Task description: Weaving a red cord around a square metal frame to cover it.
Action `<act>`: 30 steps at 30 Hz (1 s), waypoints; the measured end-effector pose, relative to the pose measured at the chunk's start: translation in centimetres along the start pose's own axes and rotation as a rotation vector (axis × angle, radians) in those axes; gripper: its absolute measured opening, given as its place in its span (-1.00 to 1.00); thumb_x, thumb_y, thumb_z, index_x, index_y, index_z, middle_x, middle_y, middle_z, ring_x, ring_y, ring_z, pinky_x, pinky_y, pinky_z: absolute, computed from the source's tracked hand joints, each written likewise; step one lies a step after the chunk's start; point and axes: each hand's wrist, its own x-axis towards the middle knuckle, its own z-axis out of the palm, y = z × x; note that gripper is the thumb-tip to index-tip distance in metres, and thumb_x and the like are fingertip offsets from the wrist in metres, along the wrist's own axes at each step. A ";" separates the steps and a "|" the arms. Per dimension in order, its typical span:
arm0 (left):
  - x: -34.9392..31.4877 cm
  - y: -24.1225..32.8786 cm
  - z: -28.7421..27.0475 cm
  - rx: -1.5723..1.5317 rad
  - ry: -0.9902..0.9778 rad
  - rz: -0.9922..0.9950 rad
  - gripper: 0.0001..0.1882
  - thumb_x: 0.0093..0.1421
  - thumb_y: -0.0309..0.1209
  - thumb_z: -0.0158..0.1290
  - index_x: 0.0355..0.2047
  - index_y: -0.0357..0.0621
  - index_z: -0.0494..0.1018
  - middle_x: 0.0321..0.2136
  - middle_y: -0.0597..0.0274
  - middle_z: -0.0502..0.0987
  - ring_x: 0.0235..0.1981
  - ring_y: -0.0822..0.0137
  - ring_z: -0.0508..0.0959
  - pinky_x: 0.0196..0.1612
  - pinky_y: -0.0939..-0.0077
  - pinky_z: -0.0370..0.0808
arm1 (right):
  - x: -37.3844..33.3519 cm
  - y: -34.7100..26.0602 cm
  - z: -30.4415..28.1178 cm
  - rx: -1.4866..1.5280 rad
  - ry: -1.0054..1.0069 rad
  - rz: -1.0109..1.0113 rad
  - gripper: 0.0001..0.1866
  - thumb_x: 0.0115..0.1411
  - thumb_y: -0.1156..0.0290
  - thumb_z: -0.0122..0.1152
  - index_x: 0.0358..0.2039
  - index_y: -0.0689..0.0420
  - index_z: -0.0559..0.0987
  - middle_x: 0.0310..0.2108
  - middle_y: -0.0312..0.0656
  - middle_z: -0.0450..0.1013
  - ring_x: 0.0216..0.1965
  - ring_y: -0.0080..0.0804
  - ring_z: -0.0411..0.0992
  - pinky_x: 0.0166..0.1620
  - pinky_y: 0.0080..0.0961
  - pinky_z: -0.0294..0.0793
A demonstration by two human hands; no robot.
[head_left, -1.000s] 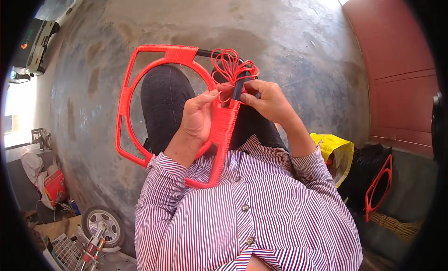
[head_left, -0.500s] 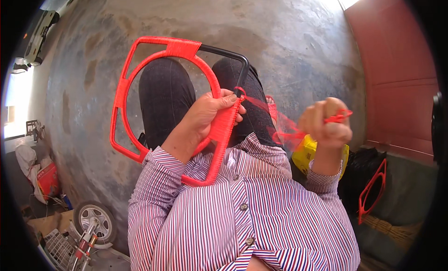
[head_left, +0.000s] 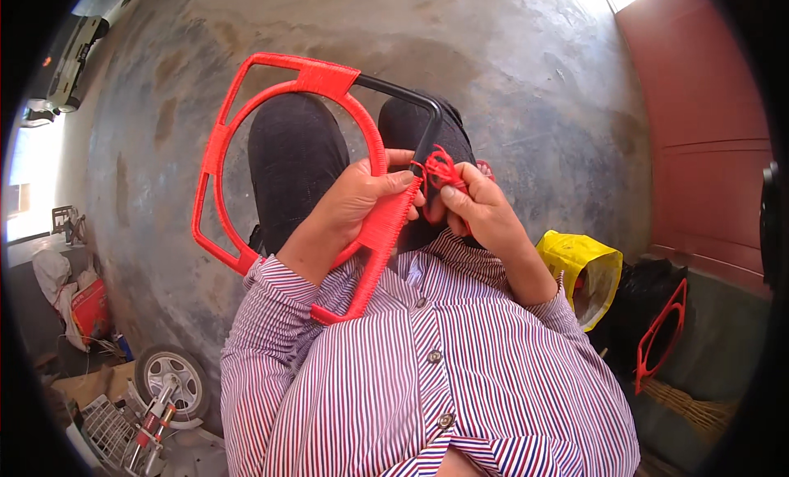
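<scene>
Across my lap rests a squarish frame (head_left: 218,148) with a ring inside it, mostly wrapped in red cord; its upper right corner is bare black tube (head_left: 432,119). My left hand (head_left: 362,199) is closed around the frame's right side, thumb over the red wrapping just under the bare part. Close beside it, my right hand (head_left: 485,204) pinches a loose bundle of red cord (head_left: 441,166). A turn of the cord circles the tube where the wrapping ends. Some of the right fingers are hidden behind the bundle and palm.
A yellow bag (head_left: 582,267) stands open right of my knees, beside a black plastic bag (head_left: 633,300) and another red frame (head_left: 660,337). A straw broom (head_left: 686,407) lies near them. At lower left is a small wheel (head_left: 171,384); a red door (head_left: 699,132) borders the right.
My right hand has come in from the far right to the frame's bare tube, bringing the red cord, which was stretched out and now hangs bunched. My left hand keeps its grip.
</scene>
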 end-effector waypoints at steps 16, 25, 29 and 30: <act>0.6 -0.5 -0.6 0.026 -0.006 0.019 -0.78 0.23 -0.46 0.15 -0.20 -0.23 0.35 -0.42 -0.05 0.60 -0.50 0.21 0.65 -0.42 0.45 0.65 | -2.3 -1.0 -0.9 0.254 0.011 -0.063 -0.87 0.33 0.47 0.04 -0.13 0.15 0.38 -0.57 -0.40 0.31 -0.67 -0.74 0.18 -0.61 -0.78 0.11; 1.2 -0.9 -0.8 -0.033 -0.007 0.039 -0.79 0.28 -0.38 0.12 -0.22 -0.25 0.39 -0.42 -0.07 0.58 -0.49 0.17 0.65 -0.42 0.42 0.66 | -3.8 -4.5 -6.1 0.011 0.149 -0.086 -0.90 0.28 0.48 0.08 -0.20 0.17 0.46 -0.45 -0.26 0.49 -0.57 -0.70 0.32 -0.53 -0.69 0.26; 1.3 -0.6 -0.6 -0.127 -0.034 0.028 -0.77 0.32 -0.32 0.07 -0.19 -0.26 0.38 -0.42 -0.08 0.56 -0.48 0.14 0.65 -0.42 0.38 0.67 | -6.0 -4.4 -12.7 0.411 0.732 -0.493 -0.80 0.38 0.23 0.05 -0.24 0.10 0.46 -0.47 -0.23 0.47 -0.60 -0.58 0.30 -0.50 -0.63 0.30; 1.4 -0.7 -0.6 -0.139 -0.038 0.025 -0.76 0.33 -0.31 0.05 -0.18 -0.26 0.38 -0.42 -0.08 0.56 -0.47 0.13 0.65 -0.42 0.36 0.67 | -7.2 -4.0 -16.0 0.627 0.704 -0.607 -0.78 0.39 0.21 0.03 -0.23 0.10 0.47 -0.48 -0.27 0.42 -0.58 -0.57 0.27 -0.48 -0.61 0.30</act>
